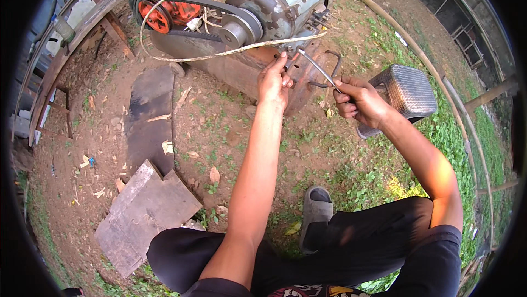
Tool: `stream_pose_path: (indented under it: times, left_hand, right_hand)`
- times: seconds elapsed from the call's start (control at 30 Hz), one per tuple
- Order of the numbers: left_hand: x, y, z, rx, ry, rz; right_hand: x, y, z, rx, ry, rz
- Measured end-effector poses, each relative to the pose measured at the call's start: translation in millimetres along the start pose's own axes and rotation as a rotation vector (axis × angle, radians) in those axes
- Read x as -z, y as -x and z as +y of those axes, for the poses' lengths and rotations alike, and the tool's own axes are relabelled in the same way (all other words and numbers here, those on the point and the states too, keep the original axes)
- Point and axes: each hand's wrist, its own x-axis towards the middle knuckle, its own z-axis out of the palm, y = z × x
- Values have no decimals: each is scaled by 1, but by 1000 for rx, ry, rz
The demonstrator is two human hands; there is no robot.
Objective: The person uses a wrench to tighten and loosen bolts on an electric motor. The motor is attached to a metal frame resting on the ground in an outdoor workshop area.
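My right hand [359,99] grips the lower end of a slim silver wrench [318,67]. The tool's far end reaches up to the foot of a large grey-green electric motor [274,3] with flaking paint. Close to that end, my left hand [274,82] is closed at the edge of the rusty metal base [230,69] under the motor; what its fingers hold is too small to make out. A dark bent metal handle [335,63] sticks out of the base between my hands. The motor's pulley [241,27] carries a black belt [206,3].
An orange-red compressor pump [170,0] stands left of the motor, with a pale cable [219,54] looping across. A woven-patterned stool [409,91] is beside my right hand. Wooden boards [148,209] lie on the ground to the left, near a wooden bench [82,17]. Bamboo poles [406,36] run along the right.
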Motion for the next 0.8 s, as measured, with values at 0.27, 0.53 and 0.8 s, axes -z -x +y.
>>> stream_pose_path:
  times: [0.27,0.53,0.8]
  left_hand:
    - [5,-4,-2,-32,-24,-37]
    - [8,-1,3,45,-25,-68]
    - [11,-5,5,-21,-65,-104]
  right_hand:
    - [-54,-12,3,-1,-16,147]
    - [-89,-18,6,56,-86,41]
    - [-87,-22,21,15,3,221]
